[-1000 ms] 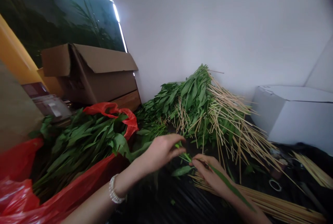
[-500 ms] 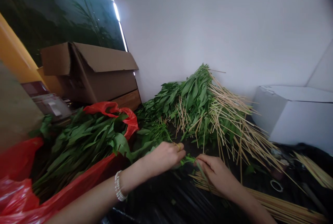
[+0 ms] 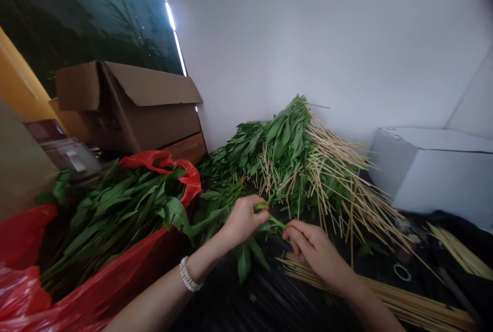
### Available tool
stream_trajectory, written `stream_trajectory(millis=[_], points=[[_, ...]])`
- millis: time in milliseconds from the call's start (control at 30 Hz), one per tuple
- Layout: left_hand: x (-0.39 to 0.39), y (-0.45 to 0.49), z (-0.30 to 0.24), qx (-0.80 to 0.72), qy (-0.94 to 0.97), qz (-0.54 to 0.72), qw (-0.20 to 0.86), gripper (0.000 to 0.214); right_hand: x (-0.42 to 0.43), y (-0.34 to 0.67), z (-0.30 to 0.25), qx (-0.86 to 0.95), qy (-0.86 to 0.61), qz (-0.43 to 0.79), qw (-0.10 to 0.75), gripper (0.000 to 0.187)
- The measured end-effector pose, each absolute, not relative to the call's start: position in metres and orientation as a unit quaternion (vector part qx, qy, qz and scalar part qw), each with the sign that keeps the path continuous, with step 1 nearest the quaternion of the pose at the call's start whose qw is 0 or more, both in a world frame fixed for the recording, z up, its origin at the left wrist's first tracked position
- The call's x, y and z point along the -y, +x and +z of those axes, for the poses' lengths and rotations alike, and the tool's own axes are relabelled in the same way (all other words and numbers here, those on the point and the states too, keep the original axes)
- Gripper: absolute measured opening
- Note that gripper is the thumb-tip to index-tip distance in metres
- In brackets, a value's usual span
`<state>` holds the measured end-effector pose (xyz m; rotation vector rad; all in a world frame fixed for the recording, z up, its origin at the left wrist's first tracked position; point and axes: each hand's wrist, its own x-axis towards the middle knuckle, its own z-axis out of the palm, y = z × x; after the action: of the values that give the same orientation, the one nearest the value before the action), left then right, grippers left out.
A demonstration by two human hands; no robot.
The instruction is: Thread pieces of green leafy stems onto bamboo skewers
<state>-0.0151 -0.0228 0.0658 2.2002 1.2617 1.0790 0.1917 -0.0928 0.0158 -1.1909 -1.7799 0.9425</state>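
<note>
My left hand (image 3: 243, 218) is closed around a small bunch of green leafy stems (image 3: 246, 255) whose leaves hang below it. A pearl bracelet (image 3: 188, 275) is on that wrist. My right hand (image 3: 311, 245) pinches the thin green stalk end (image 3: 276, 220) that sticks out from the left hand. Both hands hover over a black sheet (image 3: 246, 306), just above a row of bamboo skewers (image 3: 400, 301). Behind them lies a big heap of skewered greens (image 3: 304, 162).
A red plastic bag (image 3: 96, 250) full of loose greens lies at the left. Open cardboard boxes (image 3: 131, 106) stand behind it. A white box (image 3: 435, 167) stands at the right, with a tape roll (image 3: 401, 272) and more skewers (image 3: 462, 252) nearby.
My left hand has risen slightly and closed around the greens, whose leaves now droop below it. My right hand has moved up to pinch the stalk end; the long leaf under it is gone.
</note>
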Motion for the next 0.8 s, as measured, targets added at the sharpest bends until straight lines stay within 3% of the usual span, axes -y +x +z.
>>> stream_trajectory(millis=[133, 333, 500, 800], points=[[0.002, -0.047, 0.093, -0.515, 0.706, 0.464, 0.145, 0.024, 0.096, 0.195, 0.015, 0.746, -0.474, 0.267, 0.384, 0.03], [0.023, -0.046, 0.111, -0.405, 0.804, 0.42, 0.116, 0.029, 0.092, 0.188, -0.004, 0.788, -0.457, 0.138, 0.388, 0.023], [0.049, -0.031, 0.1, -0.397, 0.857, 0.297, 0.142, 0.022, 0.093, 0.188, -0.016, 0.794, -0.464, 0.058, 0.39, 0.024], [0.063, -0.021, 0.069, -0.328, 0.939, 0.085, -0.051, 0.021, 0.096, 0.183, -0.017, 0.812, -0.45, 0.02, 0.371, 0.024]])
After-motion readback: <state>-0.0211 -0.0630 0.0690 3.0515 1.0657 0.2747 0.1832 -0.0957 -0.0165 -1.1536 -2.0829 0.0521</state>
